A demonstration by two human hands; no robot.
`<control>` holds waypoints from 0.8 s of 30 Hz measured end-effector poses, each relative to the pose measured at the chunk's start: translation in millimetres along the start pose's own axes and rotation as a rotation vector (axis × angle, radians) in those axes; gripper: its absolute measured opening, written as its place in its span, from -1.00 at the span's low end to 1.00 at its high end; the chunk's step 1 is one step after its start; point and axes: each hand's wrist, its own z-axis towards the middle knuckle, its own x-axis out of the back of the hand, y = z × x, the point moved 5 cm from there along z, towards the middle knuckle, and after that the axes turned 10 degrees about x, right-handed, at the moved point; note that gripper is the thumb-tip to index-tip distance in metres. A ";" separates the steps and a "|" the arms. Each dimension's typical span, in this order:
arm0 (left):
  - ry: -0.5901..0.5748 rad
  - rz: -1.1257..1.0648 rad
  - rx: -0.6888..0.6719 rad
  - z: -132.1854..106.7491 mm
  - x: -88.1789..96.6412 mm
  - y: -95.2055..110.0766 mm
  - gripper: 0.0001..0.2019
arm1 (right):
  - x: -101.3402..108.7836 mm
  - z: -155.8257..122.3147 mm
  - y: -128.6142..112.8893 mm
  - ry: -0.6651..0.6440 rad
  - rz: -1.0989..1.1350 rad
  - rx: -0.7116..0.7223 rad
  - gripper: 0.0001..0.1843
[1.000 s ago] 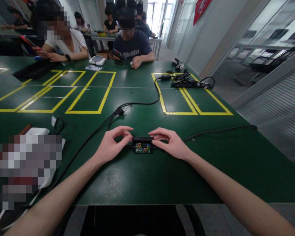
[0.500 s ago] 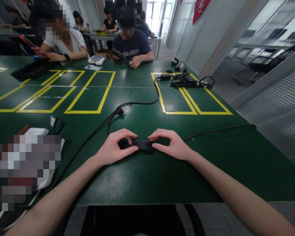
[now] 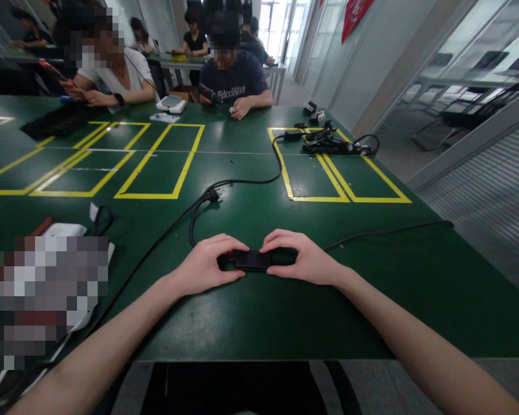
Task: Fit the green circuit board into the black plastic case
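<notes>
A small black box-shaped device [image 3: 252, 260] lies flat on the green table [image 3: 259, 323] right in front of me. My left hand [image 3: 207, 266] curls around its left end, fingers closed on it. My right hand [image 3: 305, 259] grips its right end the same way, thumb and fingers pinched on the casing. A black cable [image 3: 384, 232] runs from the device off to the right. The device's closed dark top faces up; nothing of its inside shows.
A black power cord with a plug [image 3: 211, 196] loops across the table ahead. Yellow taped rectangles [image 3: 160, 161] mark the surface. A pile of black cables and adapters [image 3: 333, 144] lies far right. A white object [image 3: 64, 230] sits at left. Two people sit opposite.
One second ago the device stood open with its coloured circuit board showing. It has since been turned or closed to a black top, and both hands have tightened onto its ends.
</notes>
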 end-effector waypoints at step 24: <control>0.001 0.417 -0.136 2.1 -20.1 10.2 -0.66 | -16.9 1.9 -5.9 -0.038 -0.418 0.160 -0.66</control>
